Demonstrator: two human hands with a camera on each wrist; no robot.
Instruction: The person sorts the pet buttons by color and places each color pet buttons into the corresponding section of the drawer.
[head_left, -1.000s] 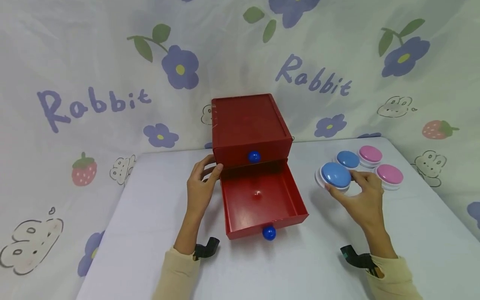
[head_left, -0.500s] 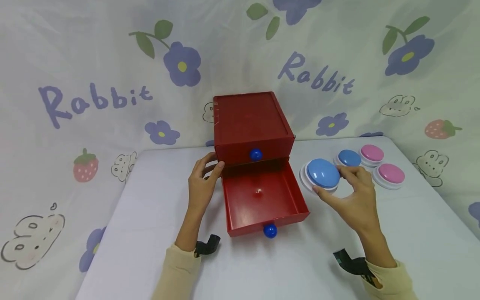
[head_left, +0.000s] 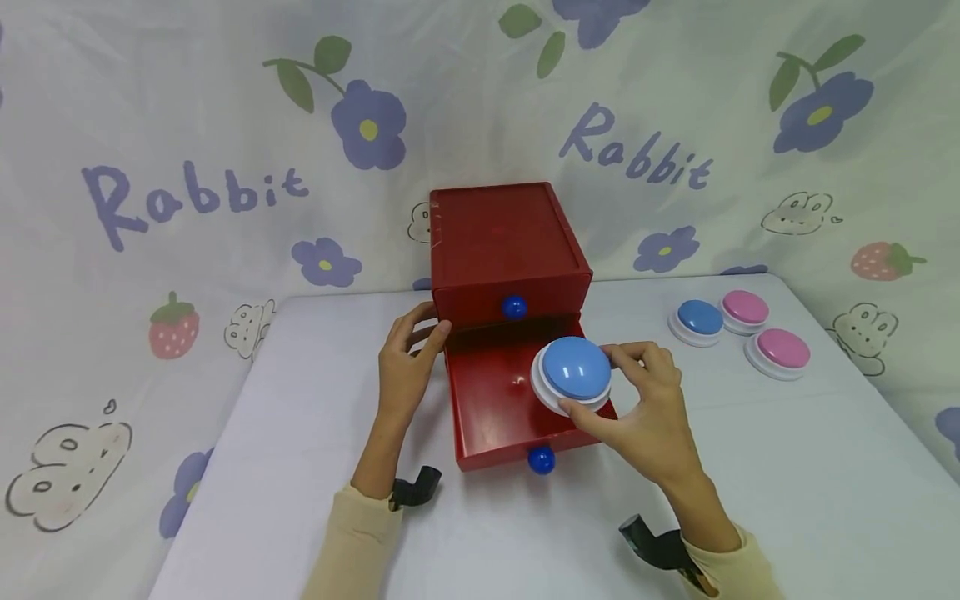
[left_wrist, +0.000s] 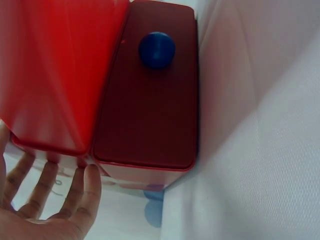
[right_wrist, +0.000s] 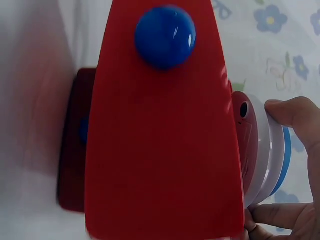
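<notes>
Red cabinet [head_left: 498, 235]: right hand [head_left: 651, 417] pinches blue-domed button [head_left: 576, 368] over open lower drawer [head_left: 487, 417]; left hand [head_left: 407, 367], fingers extended, touches left side.

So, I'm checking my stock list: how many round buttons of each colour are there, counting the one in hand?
Blue: 2, the held blue button in the right hand and the tabletop blue button
Pink: 2, the farther pink button and the nearer pink button
Total: 4

button [head_left: 576, 368] over lower drawer [head_left: 486, 404] — cabinet [head_left: 502, 237] behind — other buttons [head_left: 783, 348] right on table [head_left: 795, 475]
</notes>
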